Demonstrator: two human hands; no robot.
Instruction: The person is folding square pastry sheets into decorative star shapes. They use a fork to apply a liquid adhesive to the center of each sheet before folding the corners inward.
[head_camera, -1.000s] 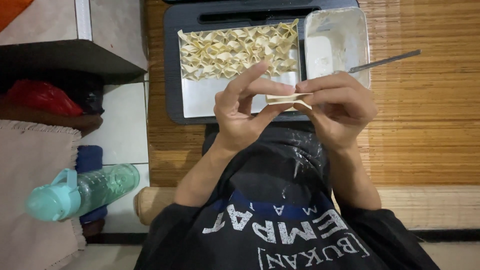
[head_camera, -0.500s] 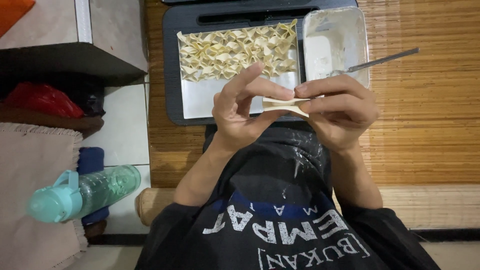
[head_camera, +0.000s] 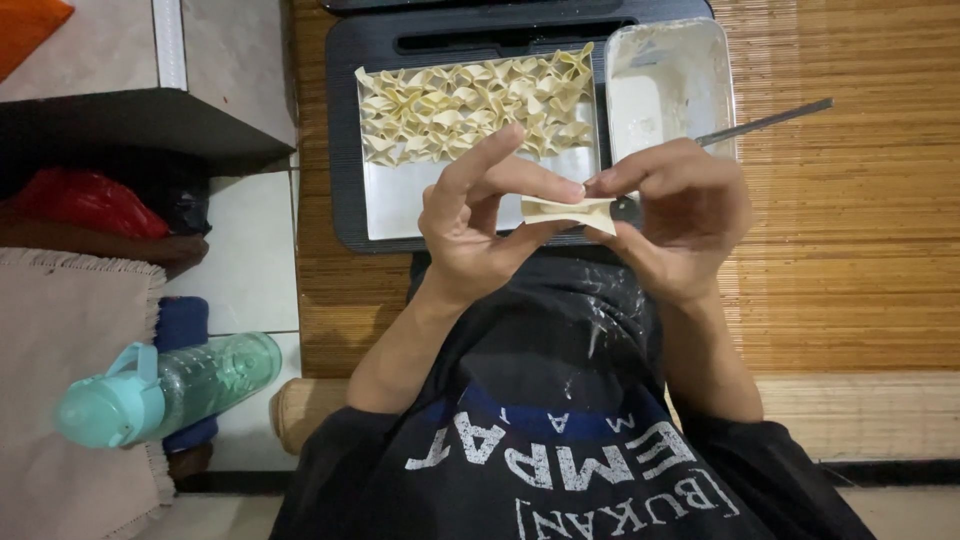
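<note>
Both hands pinch one dough strip (head_camera: 568, 211) above the tray (head_camera: 345, 130): left hand (head_camera: 480, 225) and right hand (head_camera: 680, 215) closed on its ends. I see it now pinched narrower mid-length, a bow forming.

Teal-capped water bottle (head_camera: 165, 390) lying on its side beside a red bag (head_camera: 85, 205).

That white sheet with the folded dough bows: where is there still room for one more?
The white sheet is bare along its near strip, between the rows of bows and the black tray rim. The far part is packed. Both hands, left hand and right hand, pinch one dough piece above it.
</note>
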